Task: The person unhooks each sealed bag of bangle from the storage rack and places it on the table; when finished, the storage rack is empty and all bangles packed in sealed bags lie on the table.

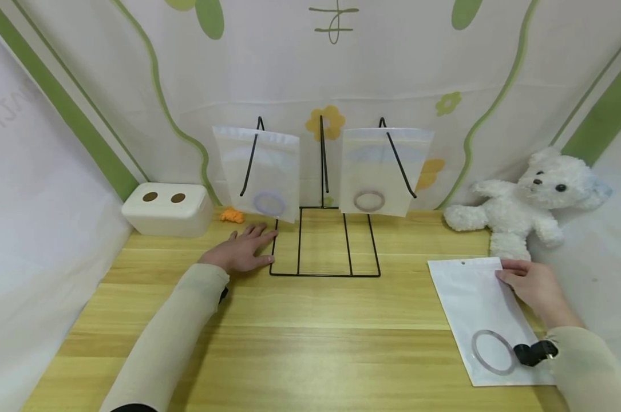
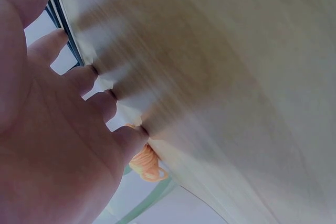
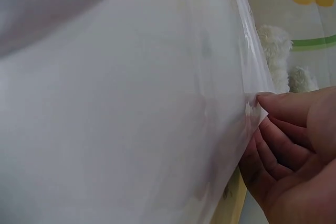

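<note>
At the right of the table in the head view, my right hand (image 1: pixel 534 289) pinches the top corner of a white zip bag (image 1: pixel 482 303). A greyish ring shows near the bag's lower end. The right wrist view has the thumb (image 3: pixel 283 106) on the bag's corner, fingers behind it. My left hand (image 1: pixel 243 249) rests with spread fingers on the table, fingertips right at the left side of a black wire rack (image 1: pixel 324 276). Two similar bags hang on the rack's prongs: the left bag (image 1: pixel 261 166) with a bluish ring, the right bag (image 1: pixel 384 169) with a greyish one.
A white box (image 1: pixel 168 220) with two round holes stands at the back left. Beside it lies a small orange bundle (image 1: pixel 232 215). A white teddy bear (image 1: pixel 523 206) sits at the back right, just behind my right hand. The rack's middle prong (image 1: pixel 323 154) holds no bag.
</note>
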### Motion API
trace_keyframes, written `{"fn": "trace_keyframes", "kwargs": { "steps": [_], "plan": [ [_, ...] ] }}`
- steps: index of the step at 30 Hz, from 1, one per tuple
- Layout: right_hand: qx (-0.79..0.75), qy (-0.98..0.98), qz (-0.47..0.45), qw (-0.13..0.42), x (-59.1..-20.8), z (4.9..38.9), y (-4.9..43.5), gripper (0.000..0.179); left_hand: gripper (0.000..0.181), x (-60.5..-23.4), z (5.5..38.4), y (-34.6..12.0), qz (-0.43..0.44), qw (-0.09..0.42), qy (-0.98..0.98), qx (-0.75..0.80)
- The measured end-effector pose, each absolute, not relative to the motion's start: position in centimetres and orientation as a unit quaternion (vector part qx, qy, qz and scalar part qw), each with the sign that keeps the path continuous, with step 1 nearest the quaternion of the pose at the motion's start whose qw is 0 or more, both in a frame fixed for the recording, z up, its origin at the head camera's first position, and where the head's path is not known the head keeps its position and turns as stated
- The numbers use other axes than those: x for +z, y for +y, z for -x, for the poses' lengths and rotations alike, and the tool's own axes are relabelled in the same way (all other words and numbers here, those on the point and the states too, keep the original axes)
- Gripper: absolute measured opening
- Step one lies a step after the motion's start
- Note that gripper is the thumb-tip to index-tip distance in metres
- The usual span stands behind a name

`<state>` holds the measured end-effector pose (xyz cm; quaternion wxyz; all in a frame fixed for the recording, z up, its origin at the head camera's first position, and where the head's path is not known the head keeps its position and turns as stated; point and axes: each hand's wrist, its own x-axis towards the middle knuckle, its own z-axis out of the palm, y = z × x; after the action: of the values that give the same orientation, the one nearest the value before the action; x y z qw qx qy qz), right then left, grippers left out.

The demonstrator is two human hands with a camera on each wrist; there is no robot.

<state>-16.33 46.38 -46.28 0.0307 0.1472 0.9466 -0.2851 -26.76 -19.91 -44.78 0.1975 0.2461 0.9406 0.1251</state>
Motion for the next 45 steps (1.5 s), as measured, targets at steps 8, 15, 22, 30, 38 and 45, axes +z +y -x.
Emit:
{"fn": "trace_keyframes", "kwargs": {
  "steps": [8,15,22,30,38,45],
  "plan": [
    [-0.282,0.948,-0.146,0.020,-46.3,16.2,46.3,0.047,0.079,-44.8,26.9,-19.9,-0.247,0.196,0.940,0.128],
    [-0.297,0.945,-0.139,0.002,-45.8,15.7,46.4,0.047,0.079,-44.6,26.9,-19.9,-0.244,0.198,0.941,0.128],
    [-0.316,0.937,-0.147,-0.013,-43.9,15.7,45.5,0.060,0.079,-44.5,26.9,-20.0,-0.242,0.199,0.941,0.132],
    [-0.345,0.928,-0.133,-0.041,-40.9,17.0,42.2,0.068,0.079,-44.4,26.7,-20.1,-0.241,0.203,0.939,0.136],
    [-0.388,0.912,-0.106,-0.086,-38.3,18.7,38.6,0.063,0.077,-44.4,26.4,-19.8,-0.244,0.203,0.938,0.141],
    [-0.414,0.898,-0.058,-0.135,-35.4,20.3,35.4,0.056,0.077,-44.5,26.5,-19.8,-0.243,0.199,0.940,0.135]
  ]
}}
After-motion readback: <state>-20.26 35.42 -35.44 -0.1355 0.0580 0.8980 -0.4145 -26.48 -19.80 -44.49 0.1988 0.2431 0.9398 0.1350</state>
